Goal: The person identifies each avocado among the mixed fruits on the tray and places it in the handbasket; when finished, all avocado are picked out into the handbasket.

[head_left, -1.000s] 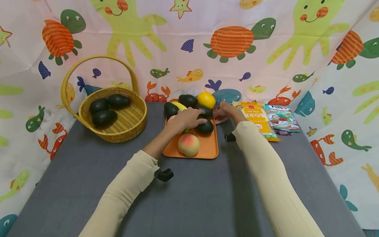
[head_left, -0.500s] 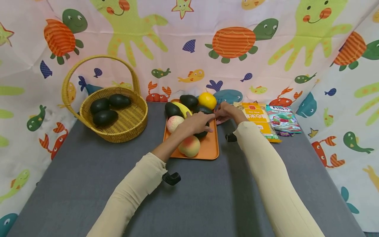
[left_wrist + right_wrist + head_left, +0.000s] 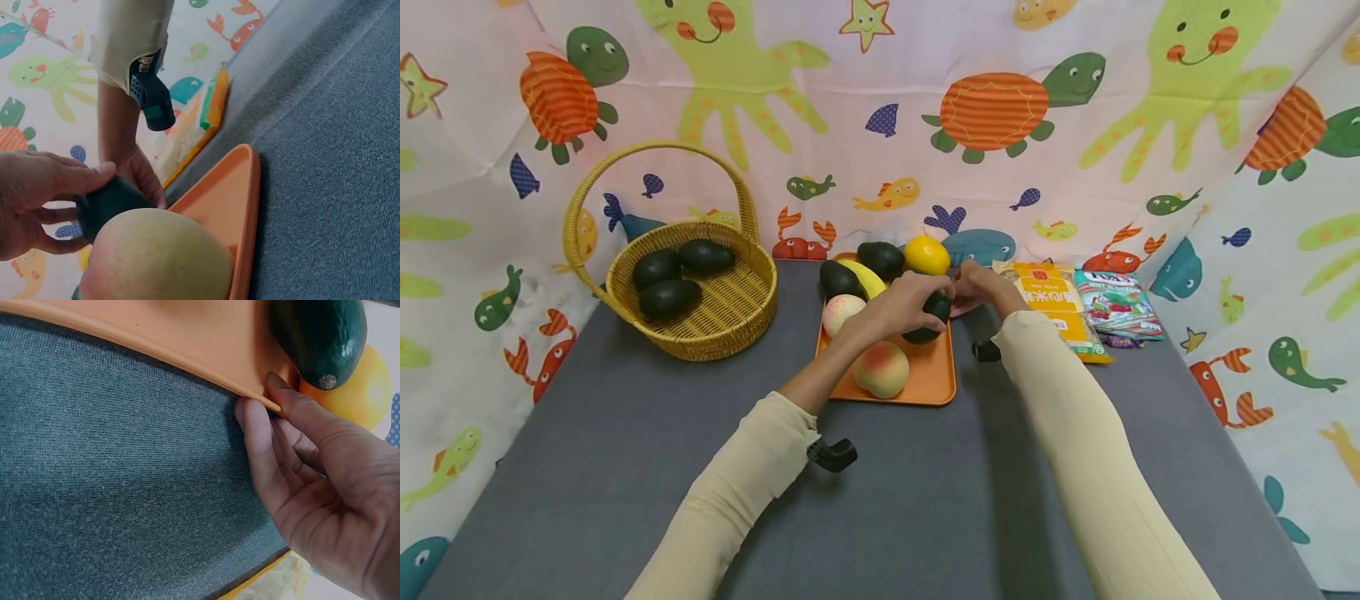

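In the head view my left hand [image 3: 897, 307] reaches over the orange tray [image 3: 937, 382] and grips a dark green avocado [image 3: 936, 310] near its right side. The left wrist view shows thumb and fingers spread around that avocado [image 3: 107, 206], behind a large peach [image 3: 156, 259]. My right hand [image 3: 976, 288] is at the tray's right edge. Seen from the right wrist, its thumb and fingers pinch the tray rim [image 3: 169, 353]. Also on the tray are other avocados [image 3: 882, 259], a banana [image 3: 868, 278], a paler peach [image 3: 841, 313] and a round yellow fruit [image 3: 927, 255].
A yellow wicker basket [image 3: 730, 315] with a tall handle holds 3 avocados [image 3: 670, 299] at the left. Right of the tray lie a yellow food packet [image 3: 1054, 307] and a colourful candy bag [image 3: 1120, 304]. A patterned cloth [image 3: 820, 108] hangs behind the grey table [image 3: 880, 500].
My left hand has shifted right across the tray, and its fingers now hold an avocado that stands more upright. The right hand stays on the tray rim.
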`<state>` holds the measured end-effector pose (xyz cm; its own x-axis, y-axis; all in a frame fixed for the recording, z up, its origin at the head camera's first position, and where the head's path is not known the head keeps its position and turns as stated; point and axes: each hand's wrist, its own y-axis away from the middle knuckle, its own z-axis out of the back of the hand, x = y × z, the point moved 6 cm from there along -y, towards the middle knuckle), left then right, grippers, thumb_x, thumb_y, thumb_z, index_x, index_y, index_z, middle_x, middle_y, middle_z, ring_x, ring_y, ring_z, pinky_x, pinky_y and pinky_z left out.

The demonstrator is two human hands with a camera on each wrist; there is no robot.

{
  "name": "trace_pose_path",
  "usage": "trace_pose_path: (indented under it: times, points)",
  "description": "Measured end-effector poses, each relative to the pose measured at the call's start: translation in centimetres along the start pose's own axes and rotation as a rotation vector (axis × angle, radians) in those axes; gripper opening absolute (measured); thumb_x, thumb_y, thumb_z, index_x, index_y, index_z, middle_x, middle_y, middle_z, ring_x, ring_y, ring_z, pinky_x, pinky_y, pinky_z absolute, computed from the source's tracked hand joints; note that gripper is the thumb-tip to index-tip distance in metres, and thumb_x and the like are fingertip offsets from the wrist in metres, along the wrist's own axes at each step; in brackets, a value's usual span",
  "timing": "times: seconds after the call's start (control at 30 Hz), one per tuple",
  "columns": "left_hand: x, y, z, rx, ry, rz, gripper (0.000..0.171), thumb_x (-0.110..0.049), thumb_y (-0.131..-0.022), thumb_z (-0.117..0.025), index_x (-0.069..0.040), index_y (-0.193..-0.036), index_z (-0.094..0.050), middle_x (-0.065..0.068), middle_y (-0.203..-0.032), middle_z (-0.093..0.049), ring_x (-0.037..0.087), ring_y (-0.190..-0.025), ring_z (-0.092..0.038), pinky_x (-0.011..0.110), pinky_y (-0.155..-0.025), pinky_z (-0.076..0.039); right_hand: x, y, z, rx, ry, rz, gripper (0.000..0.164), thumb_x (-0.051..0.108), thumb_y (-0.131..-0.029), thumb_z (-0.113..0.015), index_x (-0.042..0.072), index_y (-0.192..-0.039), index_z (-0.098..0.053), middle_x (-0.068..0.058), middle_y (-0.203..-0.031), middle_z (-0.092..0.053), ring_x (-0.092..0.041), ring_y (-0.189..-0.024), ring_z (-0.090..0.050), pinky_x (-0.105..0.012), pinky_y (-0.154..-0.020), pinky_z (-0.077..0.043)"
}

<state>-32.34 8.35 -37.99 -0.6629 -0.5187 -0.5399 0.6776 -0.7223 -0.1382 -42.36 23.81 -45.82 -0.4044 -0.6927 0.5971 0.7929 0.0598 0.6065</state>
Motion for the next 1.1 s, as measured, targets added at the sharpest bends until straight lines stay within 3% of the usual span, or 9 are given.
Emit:
trace_pose_path:
  times: [0.17,0.43,0.7,0.93,1.1]
  points:
    - [-0.6,0.8,1.5,-0.098,0.026,-0.045,0.048,-0.023,-0.085,-0.088,-0.008,-0.126,-0.067,0.006,-0.124,-0.073,0.021,-0.117,-0.066,0.035,-0.109,-0.053,-0.1,0.0,-0.1,0.011,0.0,0.025,0.036,0.002,-0.103,-0.058,-0.012,-0.137,-0.056,-0.013,-0.086,-0.07,-0.019,-0.067,-0.075,-0.035,-0.078,-0.065]
    - [-1.3,2.9,3.9,-0.258,0.011,-0.11,0.044,-0.02,-0.082,-0.09,-0.006,-0.116,-0.067,0.008,-0.114,-0.071,0.024,-0.107,-0.06,0.038,-0.102,-0.05,-0.1,0.2,-0.1,0.008,0.029,-0.008,0.022,0.01,-0.099,-0.072,-0.004,-0.113,-0.063,-0.011,-0.079,-0.071,-0.019,-0.067,-0.076,-0.035,-0.082,-0.064]
    - [-1.4,3.7,5.2,-0.326,0.046,-0.122,0.042,-0.017,-0.082,-0.09,-0.005,-0.116,-0.067,0.009,-0.117,-0.071,0.026,-0.118,-0.058,0.039,-0.11,-0.048,-0.2,0.0,-0.1,-0.003,0.01,-0.041,0.025,0.015,-0.095,-0.078,-0.001,-0.11,-0.064,-0.009,-0.076,-0.072,-0.017,-0.064,-0.076,-0.032,-0.078,-0.064]
    - [-1.1,4.6,6.3,-0.396,0.096,-0.128,0.045,-0.016,-0.087,-0.086,-0.004,-0.127,-0.071,0.012,-0.131,-0.072,0.029,-0.129,-0.061,0.041,-0.116,-0.048,-0.5,-0.3,0.1,0.002,-0.004,-0.041,0.026,0.014,-0.095,-0.077,-0.002,-0.112,-0.065,-0.009,-0.078,-0.072,-0.017,-0.066,-0.076,-0.033,-0.08,-0.064]
    - [-0.6,5.4,7.2,-0.408,0.092,-0.119,0.051,-0.018,-0.092,-0.081,-0.005,-0.139,-0.066,0.016,-0.14,-0.065,0.031,-0.133,-0.059,0.043,-0.115,-0.049,-0.2,0.2,0.0,0.011,0.004,-0.04,0.025,0.015,-0.094,-0.079,-0.001,-0.11,-0.066,-0.009,-0.079,-0.072,-0.017,-0.067,-0.076,-0.03,-0.078,-0.064]
